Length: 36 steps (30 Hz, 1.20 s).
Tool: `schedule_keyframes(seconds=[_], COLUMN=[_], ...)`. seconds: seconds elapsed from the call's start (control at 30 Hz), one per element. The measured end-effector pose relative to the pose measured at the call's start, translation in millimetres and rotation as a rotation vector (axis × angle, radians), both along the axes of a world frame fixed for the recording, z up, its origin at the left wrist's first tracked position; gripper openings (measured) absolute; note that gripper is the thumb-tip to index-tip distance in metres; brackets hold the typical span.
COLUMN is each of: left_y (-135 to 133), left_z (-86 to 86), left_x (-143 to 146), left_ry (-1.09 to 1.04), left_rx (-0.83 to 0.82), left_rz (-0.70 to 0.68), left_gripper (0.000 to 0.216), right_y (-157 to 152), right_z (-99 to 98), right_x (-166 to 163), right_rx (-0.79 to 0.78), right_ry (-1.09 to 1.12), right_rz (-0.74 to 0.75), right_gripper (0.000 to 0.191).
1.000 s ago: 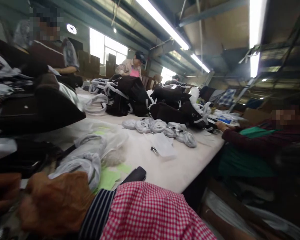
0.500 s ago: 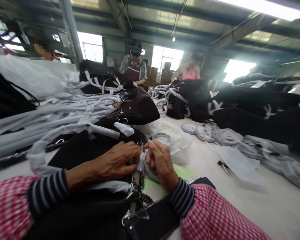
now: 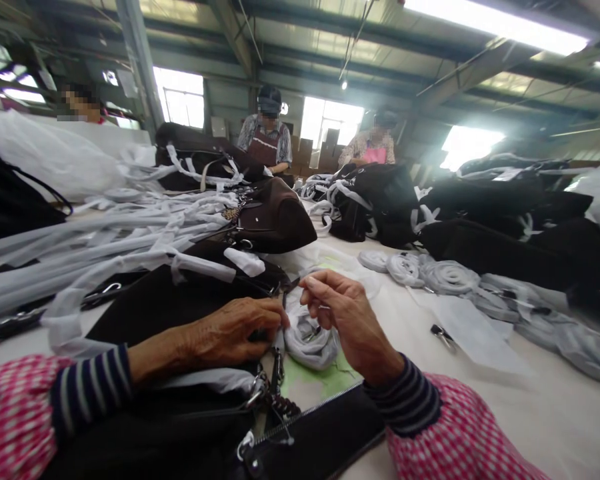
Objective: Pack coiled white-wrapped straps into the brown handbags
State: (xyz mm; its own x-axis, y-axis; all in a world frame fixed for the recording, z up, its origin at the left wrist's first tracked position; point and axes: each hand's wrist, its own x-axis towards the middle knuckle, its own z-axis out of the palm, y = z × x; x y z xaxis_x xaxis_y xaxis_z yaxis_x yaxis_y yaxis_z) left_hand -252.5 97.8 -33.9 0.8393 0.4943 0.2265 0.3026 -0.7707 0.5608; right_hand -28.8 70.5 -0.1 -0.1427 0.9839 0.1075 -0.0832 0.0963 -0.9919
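Observation:
My left hand [image 3: 247, 330] is closed, its thumb and fingertips on the end of a strap [image 3: 279, 343] wrapped in white tissue, just above a dark metal clip [image 3: 278, 370]. To its right, my right hand [image 3: 353, 323] is raised, thumb and forefinger pinched together; what is between them, if anything, is too small to make out. Below the right fingers lies a coiled white-wrapped strap [image 3: 313, 350] on a green-marked patch of table. A black bag [image 3: 150, 427] lies in front of me, with a black zip pouch [image 3: 325, 427] beside it.
White-wrapped straps [image 3: 105, 230] are heaped at left. A dark brown bag [image 3: 275, 217] and several black bags [image 3: 380, 193] stand farther back. Coiled straps [image 3: 450, 277], a white sheet [image 3: 480, 333] and a metal clasp [image 3: 443, 335] lie at right. Two co-workers [image 3: 266, 140] stand opposite.
My right hand has moved away from the left hand, to the right, and its fingers are now pinched in the air. The coiled strap shows more clearly. My left hand stays nearly in place.

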Motion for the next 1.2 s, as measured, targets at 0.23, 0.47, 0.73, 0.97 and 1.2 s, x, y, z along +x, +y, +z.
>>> schedule_keyframes(seconds=[0.23, 0.47, 0.73, 0.97, 1.2], left_y=[1.2, 1.5, -3.2, 4.3, 10.1], left_z=[-1.9, -2.8, 17.6, 21.3, 8.1], left_x=[-2.0, -2.1, -1.3, -7.4, -13.9], left_ry=[-0.030, -0.047, -0.289, -0.405, -0.456], left_rx=[0.011, 0.007, -0.530, -0.821, -0.854], left_rz=[-0.020, -0.006, 0.218, 0.304, 0.188], left_gripper=[0.020, 0.016, 0.007, 0.018, 0.021], right_y=[-47.1, -57.1, -35.6, -5.7, 1.3], right_z=[9.9, -33.6, -15.9, -18.7, -39.1], right_x=[62.9, 42.8, 26.1, -21.3, -16.7], right_rx=[0.189, 0.380, 0.318, -0.027, -0.245], right_ry=[-0.708, -0.883, -0.662, -0.037, 0.100], right_rz=[0.088, 0.087, 0.044, 0.210, 0.207], right_gripper=[0.013, 0.008, 0.012, 0.030, 0.039])
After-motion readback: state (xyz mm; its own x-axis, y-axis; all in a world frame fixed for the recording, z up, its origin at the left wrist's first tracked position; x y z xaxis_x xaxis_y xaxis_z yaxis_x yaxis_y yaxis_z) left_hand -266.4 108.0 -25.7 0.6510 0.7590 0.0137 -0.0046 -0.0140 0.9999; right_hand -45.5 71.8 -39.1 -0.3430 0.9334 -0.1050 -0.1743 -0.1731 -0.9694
